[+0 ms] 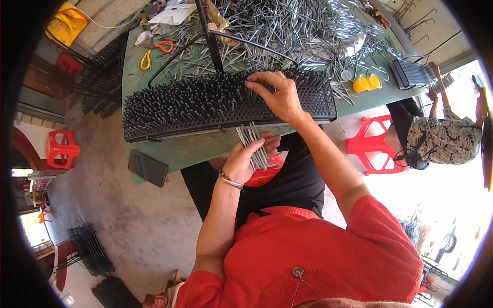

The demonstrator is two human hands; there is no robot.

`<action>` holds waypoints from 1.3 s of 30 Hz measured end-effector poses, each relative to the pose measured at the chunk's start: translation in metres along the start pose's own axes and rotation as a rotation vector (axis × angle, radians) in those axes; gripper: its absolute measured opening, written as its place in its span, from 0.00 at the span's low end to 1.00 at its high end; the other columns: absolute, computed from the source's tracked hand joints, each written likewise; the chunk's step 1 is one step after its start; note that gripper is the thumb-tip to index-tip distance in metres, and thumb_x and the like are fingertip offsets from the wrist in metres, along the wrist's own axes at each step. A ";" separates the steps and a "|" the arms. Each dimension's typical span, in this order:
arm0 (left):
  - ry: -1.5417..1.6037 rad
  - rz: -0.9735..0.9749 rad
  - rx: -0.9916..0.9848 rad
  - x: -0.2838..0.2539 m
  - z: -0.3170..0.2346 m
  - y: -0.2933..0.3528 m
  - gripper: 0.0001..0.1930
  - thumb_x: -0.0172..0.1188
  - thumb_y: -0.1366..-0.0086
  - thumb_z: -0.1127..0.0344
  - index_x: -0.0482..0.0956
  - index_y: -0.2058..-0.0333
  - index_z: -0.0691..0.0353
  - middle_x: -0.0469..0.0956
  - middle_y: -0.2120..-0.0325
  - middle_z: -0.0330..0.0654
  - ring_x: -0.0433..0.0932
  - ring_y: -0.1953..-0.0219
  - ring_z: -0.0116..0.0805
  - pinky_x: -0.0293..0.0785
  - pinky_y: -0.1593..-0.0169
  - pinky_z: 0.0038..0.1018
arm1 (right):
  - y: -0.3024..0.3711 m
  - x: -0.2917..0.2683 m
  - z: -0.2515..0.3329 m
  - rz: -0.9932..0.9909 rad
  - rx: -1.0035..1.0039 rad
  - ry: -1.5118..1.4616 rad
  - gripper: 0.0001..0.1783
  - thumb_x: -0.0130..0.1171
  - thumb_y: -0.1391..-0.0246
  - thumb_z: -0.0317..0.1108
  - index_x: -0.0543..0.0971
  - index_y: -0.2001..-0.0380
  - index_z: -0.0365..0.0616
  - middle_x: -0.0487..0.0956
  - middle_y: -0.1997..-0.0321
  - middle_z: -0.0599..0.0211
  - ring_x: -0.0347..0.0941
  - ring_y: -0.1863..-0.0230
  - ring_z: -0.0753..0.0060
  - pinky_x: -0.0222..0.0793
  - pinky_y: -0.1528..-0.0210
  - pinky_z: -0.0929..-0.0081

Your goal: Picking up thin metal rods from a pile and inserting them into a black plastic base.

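Observation:
A bundle of thin grey metal rods [250, 145] lies across the palm and under the thumb of my left hand [239, 165], just below the near edge of a long black perforated rack [314, 100]. Similar rods stand upright in the rack's holes, densely from its left end to the middle, while many holes at the right show bare. Over this boundary, my right hand [282, 98] has its thumb and index finger pinched together among the rod tops. What sits between those fingertips is too small to make out.
A large pile of loose rods [298, 25] covers the back of the green table [177, 163]. Orange-and-yellow scissors [154, 53], yellow cups [365, 82] and a dark phone [148, 167] lie around the rack. A black frame [213, 49] rises behind it. Another person [436, 138] is at the right.

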State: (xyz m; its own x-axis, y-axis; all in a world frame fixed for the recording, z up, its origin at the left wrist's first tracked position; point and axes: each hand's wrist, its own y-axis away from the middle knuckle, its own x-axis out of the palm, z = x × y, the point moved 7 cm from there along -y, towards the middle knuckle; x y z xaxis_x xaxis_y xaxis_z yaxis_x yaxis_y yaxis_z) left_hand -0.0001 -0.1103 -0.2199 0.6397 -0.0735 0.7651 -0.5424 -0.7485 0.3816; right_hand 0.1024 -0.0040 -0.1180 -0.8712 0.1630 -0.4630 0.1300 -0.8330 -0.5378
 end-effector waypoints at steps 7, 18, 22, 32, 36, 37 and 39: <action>-0.048 -0.002 0.026 0.000 -0.002 0.003 0.18 0.48 0.33 0.68 0.67 0.48 0.74 0.73 0.52 0.56 0.74 0.49 0.42 0.73 0.47 0.34 | 0.008 0.008 0.011 0.012 -0.180 0.237 0.12 0.64 0.53 0.31 0.81 0.62 0.47 0.81 0.63 0.70 0.72 0.60 0.65 0.63 0.52 0.71; 0.033 0.063 0.048 0.019 -0.013 0.010 0.17 0.48 0.32 0.65 0.67 0.50 0.71 0.73 0.53 0.55 0.74 0.50 0.46 0.74 0.48 0.39 | 0.023 -0.003 0.019 0.151 0.001 0.005 0.11 0.64 0.51 0.34 0.81 0.65 0.39 0.80 0.66 0.59 0.75 0.67 0.67 0.70 0.63 0.72; -0.020 0.085 0.068 0.026 -0.018 0.011 0.18 0.48 0.32 0.63 0.66 0.48 0.69 0.72 0.52 0.55 0.73 0.49 0.46 0.74 0.48 0.41 | 0.044 0.018 0.002 0.537 0.483 -0.340 0.13 0.65 0.51 0.33 0.81 0.66 0.33 0.80 0.75 0.69 0.71 0.74 0.84 0.68 0.71 0.82; 0.012 0.027 0.081 0.010 -0.008 0.001 0.19 0.49 0.31 0.61 0.67 0.48 0.68 0.72 0.51 0.53 0.73 0.49 0.43 0.76 0.51 0.40 | 0.025 -0.010 -0.019 0.216 0.529 -0.491 0.12 0.60 0.45 0.32 0.77 0.62 0.34 0.79 0.71 0.69 0.72 0.71 0.86 0.68 0.68 0.86; -0.011 0.023 0.086 0.010 -0.008 -0.001 0.19 0.49 0.31 0.61 0.67 0.48 0.68 0.72 0.51 0.53 0.73 0.49 0.43 0.76 0.51 0.41 | 0.005 -0.030 -0.014 0.045 0.402 -0.372 0.10 0.58 0.43 0.31 0.77 0.62 0.34 0.80 0.69 0.69 0.73 0.65 0.84 0.70 0.62 0.84; -0.024 0.027 0.077 0.011 -0.006 -0.001 0.19 0.49 0.31 0.61 0.67 0.47 0.69 0.72 0.51 0.53 0.73 0.49 0.43 0.76 0.51 0.41 | 0.004 -0.031 -0.016 0.040 0.401 -0.368 0.10 0.58 0.43 0.31 0.77 0.62 0.34 0.80 0.69 0.69 0.73 0.65 0.84 0.70 0.62 0.84; -0.040 0.034 0.067 0.012 -0.004 -0.001 0.19 0.48 0.31 0.62 0.66 0.47 0.69 0.72 0.51 0.54 0.73 0.49 0.44 0.76 0.51 0.41 | -0.001 -0.036 -0.016 -0.039 0.327 -0.307 0.10 0.57 0.43 0.30 0.77 0.62 0.34 0.80 0.69 0.70 0.73 0.65 0.84 0.70 0.61 0.84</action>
State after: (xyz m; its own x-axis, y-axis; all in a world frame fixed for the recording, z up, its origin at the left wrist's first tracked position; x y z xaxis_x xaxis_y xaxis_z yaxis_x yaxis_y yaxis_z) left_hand 0.0060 -0.1082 -0.2085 0.6433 -0.1251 0.7554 -0.5275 -0.7875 0.3187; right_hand 0.1410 -0.0009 -0.1121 -0.9790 0.0747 -0.1897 -0.0195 -0.9606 -0.2772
